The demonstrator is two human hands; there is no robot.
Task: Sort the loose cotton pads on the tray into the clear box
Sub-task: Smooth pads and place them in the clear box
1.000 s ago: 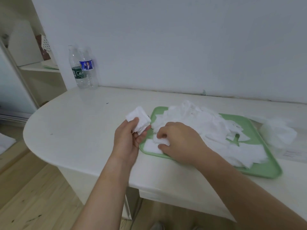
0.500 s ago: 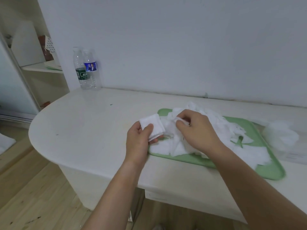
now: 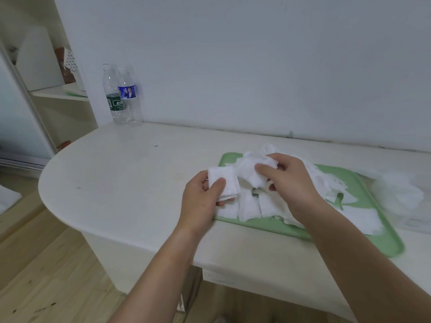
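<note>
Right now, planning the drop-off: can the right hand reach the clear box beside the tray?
Probably yes: nothing stands between the right hand, gripping cotton pads, and the clear box right of the tray.

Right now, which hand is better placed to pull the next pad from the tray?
Probably the right hand: it is over the tray, pinching pads; the left hand holds a stack.

Nothing here reads cleanly. The left water bottle [image 3: 112,89] wears a green label [image 3: 116,104] with white characters, too blurred to make out. The right water bottle [image 3: 130,108] has a blue label [image 3: 127,92] with a small printed picture but no legible words. A pale sticker [image 3: 417,223] on the clear box [image 3: 396,201] carries faint, unreadable lines.
</note>
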